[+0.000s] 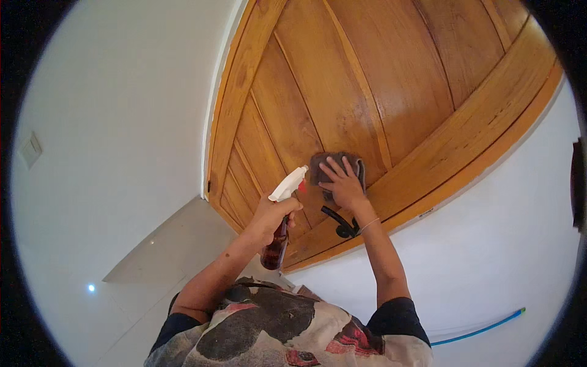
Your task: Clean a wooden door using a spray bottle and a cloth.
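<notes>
My left hand [270, 215] grips a spray bottle [275, 250] with a brown see-through body, a white head and a red trigger. Its nozzle points up and to the right, close to a folded dark grey cloth [323, 167]. Spread over that cloth, my right hand [344, 186] presses it against a panelled wooden door [312, 82]. Just below the cloth, a black door handle [337, 215] sticks out from the door, beside my right wrist.
White walls flank the door, with a light switch [31, 150] on the left one. A pale tiled floor [183, 238] shows at lower left. At lower right, a thin blue tube [479, 331] with a green end lies near the white wall [458, 275].
</notes>
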A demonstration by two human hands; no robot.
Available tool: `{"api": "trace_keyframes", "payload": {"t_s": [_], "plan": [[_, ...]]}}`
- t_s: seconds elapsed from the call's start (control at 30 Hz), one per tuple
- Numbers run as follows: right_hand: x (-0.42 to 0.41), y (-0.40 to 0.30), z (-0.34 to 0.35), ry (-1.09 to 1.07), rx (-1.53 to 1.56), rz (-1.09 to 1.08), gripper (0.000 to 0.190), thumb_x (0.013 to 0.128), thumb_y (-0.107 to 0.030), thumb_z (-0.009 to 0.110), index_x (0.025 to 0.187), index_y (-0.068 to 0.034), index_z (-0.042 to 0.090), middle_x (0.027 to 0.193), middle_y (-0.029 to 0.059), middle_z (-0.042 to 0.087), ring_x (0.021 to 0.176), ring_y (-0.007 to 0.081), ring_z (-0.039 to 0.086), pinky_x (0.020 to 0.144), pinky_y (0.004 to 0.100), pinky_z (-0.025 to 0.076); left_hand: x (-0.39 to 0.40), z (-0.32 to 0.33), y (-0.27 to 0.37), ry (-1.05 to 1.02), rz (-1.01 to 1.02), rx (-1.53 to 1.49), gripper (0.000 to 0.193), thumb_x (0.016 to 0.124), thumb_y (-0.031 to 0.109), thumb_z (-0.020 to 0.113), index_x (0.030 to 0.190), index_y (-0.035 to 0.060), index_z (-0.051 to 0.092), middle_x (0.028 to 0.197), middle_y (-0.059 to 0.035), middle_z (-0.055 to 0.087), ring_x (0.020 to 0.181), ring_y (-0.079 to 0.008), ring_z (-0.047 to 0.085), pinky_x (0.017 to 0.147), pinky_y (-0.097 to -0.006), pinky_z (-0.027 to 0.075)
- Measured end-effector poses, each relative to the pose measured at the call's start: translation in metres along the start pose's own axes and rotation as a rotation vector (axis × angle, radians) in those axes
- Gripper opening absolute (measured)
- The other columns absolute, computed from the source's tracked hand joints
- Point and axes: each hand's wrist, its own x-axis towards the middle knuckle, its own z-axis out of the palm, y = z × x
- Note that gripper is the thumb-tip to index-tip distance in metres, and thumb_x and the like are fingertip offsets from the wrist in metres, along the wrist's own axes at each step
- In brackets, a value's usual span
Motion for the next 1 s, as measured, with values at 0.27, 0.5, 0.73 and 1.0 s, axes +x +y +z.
{"api": "trace_keyframes", "payload": {"t_s": [0.27,0.5,0.73,1.0], "plan": [[-0.011,0.075,-0.07,0.424,-0.084,0.273,0.041,0.079,-0.006,0.054,0.114,-0.025,0.064,0.147,0.0072,0.033,0.138,0.0294,0.023,0.111,0.0555,0.013,-0.007,-0.003,-0.004,0.063,0.09,-0.003,0.018,0.073,0.009,0.064,0.088,0.0005,0.057,0.058,-0.0011,0.05,0.047,-0.0103,0.048,0.046,-0.0258,0.043],[-0.007,0.154,-0.16,0.808,-0.34,0.637,0.045,0.082,-0.02,0.059,0.127,-0.028,0.053,0.147,0.0104,0.032,0.138,0.0341,0.022,0.109,0.0584,0.012,0.0,-0.006,-0.009,0.05,0.082,-0.001,0.014,0.074,0.01,0.064,0.082,0.0012,0.056,0.058,-0.0011,0.05,0.047,-0.0103,0.049,0.046,-0.0261,0.043],[0.054,0.077,-0.049,0.581,-0.152,0.255,0.06,0.07,-0.024,0.07,0.127,-0.027,0.053,0.145,0.0083,0.033,0.138,0.034,0.021,0.109,0.0597,0.013,0.002,-0.001,-0.004,0.019,0.132,-0.031,0.014,0.074,0.011,0.063,0.081,0.0016,0.057,0.058,-0.0008,0.05,0.047,-0.01,0.049,0.046,-0.0252,0.042],[0.067,0.046,-0.013,0.486,-0.081,0.181,0.036,0.083,-0.013,0.05,0.116,-0.025,0.063,0.145,0.0036,0.036,0.138,0.0304,0.023,0.111,0.0557,0.014,0.002,0.004,-0.004,0.04,0.134,-0.02,0.017,0.072,0.012,0.064,0.084,0.0009,0.058,0.057,-0.0012,0.05,0.047,-0.0105,0.048,0.046,-0.0252,0.04]]}}
